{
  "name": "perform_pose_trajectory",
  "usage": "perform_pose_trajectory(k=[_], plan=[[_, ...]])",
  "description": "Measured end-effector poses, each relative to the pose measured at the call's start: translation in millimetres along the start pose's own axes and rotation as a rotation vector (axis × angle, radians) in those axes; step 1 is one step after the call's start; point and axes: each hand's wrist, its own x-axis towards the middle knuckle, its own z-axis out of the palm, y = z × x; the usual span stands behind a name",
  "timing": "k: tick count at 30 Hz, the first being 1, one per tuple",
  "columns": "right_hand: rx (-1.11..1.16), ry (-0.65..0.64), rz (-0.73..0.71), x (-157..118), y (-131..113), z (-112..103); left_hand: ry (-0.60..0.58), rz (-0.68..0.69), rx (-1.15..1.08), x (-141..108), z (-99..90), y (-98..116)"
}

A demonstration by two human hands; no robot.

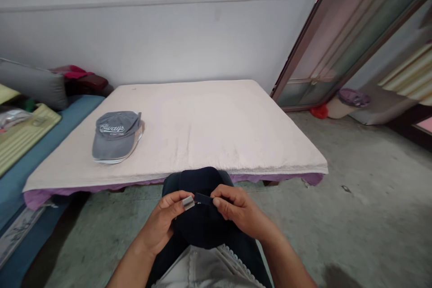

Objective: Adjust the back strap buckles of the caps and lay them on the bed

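A dark navy cap (pixel 200 227) rests across my lap. My left hand (pixel 164 220) is closed, pinching a small silver metal buckle (pixel 188 203) between thumb and forefinger. From the right, my right hand (pixel 241 209) grips the end of the cap's dark strap (pixel 203 199) with thumb and fingers. The strap's other end lies close against the buckle; I cannot tell whether it passes through. On the bed's left part sits a stack of caps, topped by a grey cap (pixel 116 132) with white lettering.
A low bed with a cream cover (pixel 216 126) stands just beyond my knees. At left is a blue-covered surface (pixel 83 103) with a grey cushion (pixel 37 83). A bin (pixel 347 104) and a red bag (pixel 319 111) stand by the glass door at right.
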Motion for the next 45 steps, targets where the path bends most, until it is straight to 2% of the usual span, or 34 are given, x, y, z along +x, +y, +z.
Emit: perform_pose_trajectory(k=[7,13,22,28,36,45], plan=[[-0.04,-0.05,-0.02,0.8,-5.4,-0.4,-0.059,-0.006,0.024,-0.5,-0.6,0.2],[-0.033,0.028,-0.006,2.7,-2.8,-3.4,-0.064,0.017,0.027,-1.5,-0.1,1.9],[-0.041,-0.035,-0.004,2.6,-3.0,-0.7,-0.037,-0.004,0.014,1.3,-1.3,1.4],[-0.018,0.041,-0.008,2.7,-1.9,-5.9,-0.066,0.019,0.032,-0.8,2.9,5.7],[-0.085,0.014,0.003,3.2,-6.0,-0.6,-0.042,-0.009,0.009,-1.0,-2.2,0.7],[-0.053,0.011,0.015,3.1,-7.1,1.3,-0.041,-0.002,0.034,1.1,-0.6,2.5]])
